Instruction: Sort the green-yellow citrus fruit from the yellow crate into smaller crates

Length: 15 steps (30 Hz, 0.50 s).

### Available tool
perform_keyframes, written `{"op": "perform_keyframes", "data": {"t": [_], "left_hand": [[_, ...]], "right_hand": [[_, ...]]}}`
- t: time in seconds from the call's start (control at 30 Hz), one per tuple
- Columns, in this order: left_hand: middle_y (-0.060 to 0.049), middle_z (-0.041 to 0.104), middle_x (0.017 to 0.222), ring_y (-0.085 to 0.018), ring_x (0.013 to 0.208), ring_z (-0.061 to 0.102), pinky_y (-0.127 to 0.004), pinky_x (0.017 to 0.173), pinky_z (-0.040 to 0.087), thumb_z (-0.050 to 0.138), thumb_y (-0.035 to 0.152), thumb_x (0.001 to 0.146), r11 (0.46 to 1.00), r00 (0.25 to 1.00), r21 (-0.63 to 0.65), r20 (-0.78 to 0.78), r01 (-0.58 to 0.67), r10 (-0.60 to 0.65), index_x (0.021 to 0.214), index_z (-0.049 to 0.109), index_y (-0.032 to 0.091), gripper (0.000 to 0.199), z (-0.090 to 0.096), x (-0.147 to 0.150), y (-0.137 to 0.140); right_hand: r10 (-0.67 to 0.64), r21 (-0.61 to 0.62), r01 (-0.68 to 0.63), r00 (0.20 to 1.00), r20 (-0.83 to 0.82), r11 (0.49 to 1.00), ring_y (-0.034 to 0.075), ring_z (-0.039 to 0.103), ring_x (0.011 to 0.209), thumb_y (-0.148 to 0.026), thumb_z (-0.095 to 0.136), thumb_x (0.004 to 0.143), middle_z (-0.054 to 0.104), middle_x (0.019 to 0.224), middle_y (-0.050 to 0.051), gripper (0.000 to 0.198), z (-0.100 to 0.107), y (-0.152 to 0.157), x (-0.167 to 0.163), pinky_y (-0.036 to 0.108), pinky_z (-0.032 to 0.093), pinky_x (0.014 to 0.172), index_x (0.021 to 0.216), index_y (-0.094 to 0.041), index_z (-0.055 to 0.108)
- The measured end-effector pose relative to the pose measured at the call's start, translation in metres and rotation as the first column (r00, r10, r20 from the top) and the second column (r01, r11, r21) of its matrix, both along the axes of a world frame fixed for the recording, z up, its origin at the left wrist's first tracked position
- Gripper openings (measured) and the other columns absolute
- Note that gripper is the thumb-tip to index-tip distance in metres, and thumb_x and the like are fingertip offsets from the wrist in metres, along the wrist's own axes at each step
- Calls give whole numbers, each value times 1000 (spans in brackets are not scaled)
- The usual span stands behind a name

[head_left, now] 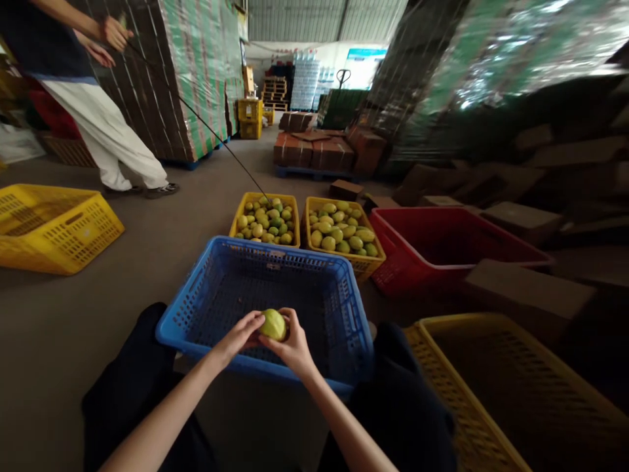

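— How far along are we?
— Early, we judge: over our blue crate (289, 295), beyond which 2 heaped yellow crates (364, 265) stand, our left hand (242, 334) and right hand (293, 342) together grip 1 yellow-green fruit (274, 325), not yet set down.

Corrugated panelling (295, 19) tops a white wall (258, 51) beyond brownish-grey floor (196, 210).

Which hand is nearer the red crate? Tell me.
Right. The right hand holds the fruit on the side toward the red crate; the left hand, on the fruit's opposite side, is farther away.
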State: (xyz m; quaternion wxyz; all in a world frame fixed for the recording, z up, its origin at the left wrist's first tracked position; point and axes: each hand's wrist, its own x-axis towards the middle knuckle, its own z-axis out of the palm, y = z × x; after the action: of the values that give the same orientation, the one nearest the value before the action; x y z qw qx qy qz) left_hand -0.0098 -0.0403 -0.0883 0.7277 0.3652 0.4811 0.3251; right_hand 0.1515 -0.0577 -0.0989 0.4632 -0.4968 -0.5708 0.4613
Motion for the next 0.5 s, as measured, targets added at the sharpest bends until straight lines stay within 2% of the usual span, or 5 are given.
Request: {"op": "perform_keyframes", "data": {"t": [0.13, 0.2, 0.3, 0.4, 0.5], "left_hand": [[-4, 68, 98, -21, 90, 64, -24, 64, 46, 69, 62, 65, 1000, 998, -7, -57, -22, 21, 106, 62, 22, 58, -7, 2, 0], [-3, 68, 94, -20, 88, 64, -23, 62, 46, 69, 60, 65, 997, 995, 7, -69, -73, 73, 101, 62, 21, 54, -8, 5, 1], [-4, 67, 94, -19, 83, 63, -24, 64, 47, 67, 58, 67, 981, 983, 60, 7, -183, 183, 101, 58, 20, 52, -8, 11, 4], [-6, 66, 99, -19, 85, 63, -28, 69, 49, 66, 56, 68, 953, 962, 149, 110, -265, 250, 103, 54, 19, 52, -4, 17, 7], [-7, 63, 105, -22, 95, 62, -32, 81, 49, 64, 53, 72, 924, 978, 322, 40, -205, 203, 107, 55, 19, 50, -1, 20, 7]], "right_hand": [[27, 140, -49, 987, 156, 989, 21, 60, 90, -33, 82, 59, 62, 99, 5, 53, 1, -2, -1, 33, 49, 80, 103, -21, 54], [15, 114, -29, 993, 120, 993, 21, 59, 91, -39, 82, 60, 62, 101, 6, 54, -2, 0, -1, 33, 49, 80, 104, -21, 56], [2, -84, -6, 999, -49, 996, 15, 58, 69, -57, 70, 68, 63, 89, 3, 49, -8, 6, -2, 27, 47, 62, 97, -21, 55], [64, -311, -130, 975, -214, 942, 11, 51, 49, -75, 54, 70, 59, 64, -2, 55, -11, 12, -2, 24, 39, 46, 81, -21, 50], [59, -412, -194, 946, -318, 890, 11, 48, 40, -81, 52, 65, 53, 50, -5, 62, -9, 16, 0, 23, 33, 40, 81, -21, 46]]}}
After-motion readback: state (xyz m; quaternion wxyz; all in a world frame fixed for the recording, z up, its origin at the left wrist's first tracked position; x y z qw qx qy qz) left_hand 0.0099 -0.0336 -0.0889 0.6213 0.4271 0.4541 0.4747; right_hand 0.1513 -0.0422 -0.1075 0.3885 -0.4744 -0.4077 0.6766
